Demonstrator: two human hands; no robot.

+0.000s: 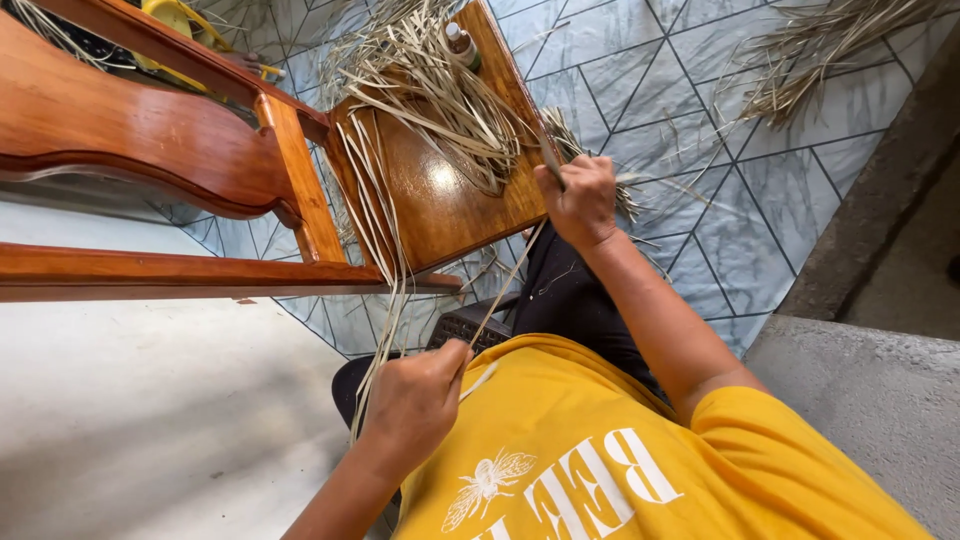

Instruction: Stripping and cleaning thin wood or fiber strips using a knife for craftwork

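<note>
Closest to my camera, I am seeing the left hand (418, 398) curling shut, pinching the near end of a long pale straw strip (508, 280) just in front of the yellow shirt (600, 460). The strip is running taut from that hand up to the right hand (580, 203), which is closing in a fist on its far end, together with a thin dark tool (552, 162) whose kind I cannot tell, at the near right edge of the wooden chair seat (440, 205). A bundle of longer strips (385, 270) is hanging off the near edge of the seat, just left of the taut strip. On the seat itself, a heap of loose straw (440, 95) is lying toward its far side, with a small bottle (462, 45) standing at the far right corner. Right of the seat, beyond the right hand, more straw (820, 60) is lying scattered on the tiled floor (700, 130). Left of the seat, the chair back (130, 135) is rising toward my camera.
</note>
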